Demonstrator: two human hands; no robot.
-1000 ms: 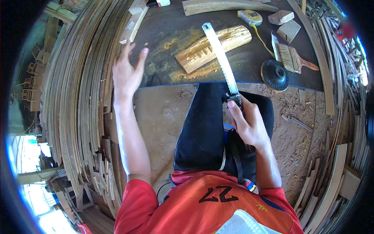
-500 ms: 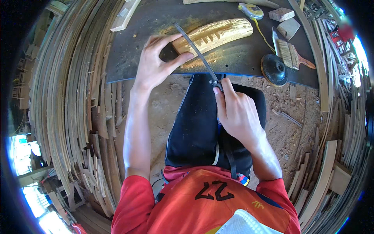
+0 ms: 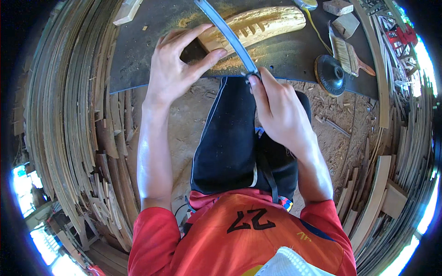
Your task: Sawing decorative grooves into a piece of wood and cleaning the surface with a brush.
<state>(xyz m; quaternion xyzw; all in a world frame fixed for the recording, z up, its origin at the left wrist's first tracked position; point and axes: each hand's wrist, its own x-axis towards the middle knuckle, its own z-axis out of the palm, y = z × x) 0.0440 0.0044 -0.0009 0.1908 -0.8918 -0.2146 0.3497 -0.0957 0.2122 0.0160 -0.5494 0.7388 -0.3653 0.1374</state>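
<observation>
A long, pale, curved piece of wood (image 3: 274, 22) lies on the dark tabletop, with several short notches cut into its near side. My left hand (image 3: 172, 62) grips its left end, thumb on the near edge and index finger on the far edge. In my right hand (image 3: 283, 99) is the handle end of a hacksaw (image 3: 229, 34). Its long metal frame points away and to the left, crossing above the wood between my left hand and the notches. The blade's contact with the wood is hidden.
On the dark table (image 3: 133, 55), a black round disc (image 3: 330, 76), a paintbrush (image 3: 346, 59), a tape measure (image 3: 306, 3) and small wood blocks (image 3: 345, 25) lie to the right. Sawdust surrounds the wood. Stacked planks (image 3: 69, 92) line both sides.
The hacksaw has tilted, so its frame now shows broader. My right hand has shifted slightly away from me. The whole view has moved a little; my left hand still holds the wood.
</observation>
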